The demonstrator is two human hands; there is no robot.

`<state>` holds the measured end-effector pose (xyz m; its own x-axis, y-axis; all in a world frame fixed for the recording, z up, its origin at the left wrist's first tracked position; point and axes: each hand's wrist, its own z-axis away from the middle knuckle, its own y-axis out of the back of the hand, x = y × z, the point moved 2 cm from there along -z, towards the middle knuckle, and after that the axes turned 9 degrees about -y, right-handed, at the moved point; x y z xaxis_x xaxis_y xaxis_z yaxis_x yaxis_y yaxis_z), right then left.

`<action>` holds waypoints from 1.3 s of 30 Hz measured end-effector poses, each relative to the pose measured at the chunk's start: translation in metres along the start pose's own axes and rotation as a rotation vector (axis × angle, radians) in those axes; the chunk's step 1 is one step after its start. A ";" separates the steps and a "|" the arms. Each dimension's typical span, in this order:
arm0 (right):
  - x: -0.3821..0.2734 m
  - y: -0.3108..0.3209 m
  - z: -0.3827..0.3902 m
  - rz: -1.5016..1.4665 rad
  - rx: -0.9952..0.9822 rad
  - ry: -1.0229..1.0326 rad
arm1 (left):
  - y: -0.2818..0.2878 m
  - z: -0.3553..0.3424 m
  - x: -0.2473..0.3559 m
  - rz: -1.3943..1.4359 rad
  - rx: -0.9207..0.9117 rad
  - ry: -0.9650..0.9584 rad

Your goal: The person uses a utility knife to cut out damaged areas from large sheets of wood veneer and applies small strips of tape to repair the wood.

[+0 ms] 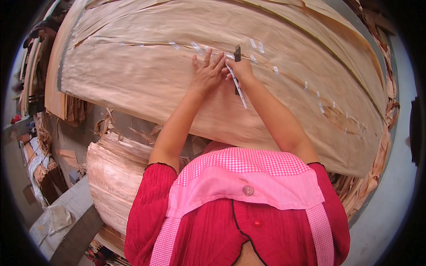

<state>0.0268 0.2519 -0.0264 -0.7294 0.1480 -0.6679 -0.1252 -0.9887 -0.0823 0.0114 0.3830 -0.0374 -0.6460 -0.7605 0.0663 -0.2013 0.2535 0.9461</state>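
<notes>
A broad, pale brown sheet of wood veneer (146, 80) lies in front of me, with a long split running across it and short pieces of white tape (276, 70) stuck along it. My left hand (207, 73) rests on the veneer beside the split, fingers spread and pressing down. Close to its fingertips, my right hand (241, 70) is closed around a dark narrow tool (238, 53), whose exact kind I cannot make out. A white tape strip with dark dots (238, 91) hangs from the same hand toward me.
Below the sheet's near left edge sits a stack of veneer (113, 177), next to a grey beam (75, 221). Ragged veneer edges (377, 164) stick out along the right side. More bundled wood (49, 177) stands at the far left.
</notes>
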 end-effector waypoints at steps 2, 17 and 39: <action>0.000 0.010 -0.003 0.177 -0.067 0.045 | 0.006 -0.005 0.001 -0.033 -0.079 -0.026; 0.163 0.222 0.156 -0.274 0.055 -0.107 | 0.009 0.126 0.124 0.103 -0.160 0.295; 0.435 0.726 0.517 -0.690 0.524 0.321 | -0.089 -0.108 0.769 0.254 -0.128 -0.340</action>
<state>-0.7294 -0.3893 0.0057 -0.1687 0.6093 -0.7748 -0.8081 -0.5356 -0.2452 -0.3883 -0.2886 -0.0363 -0.8727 -0.4386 0.2145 0.0745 0.3146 0.9463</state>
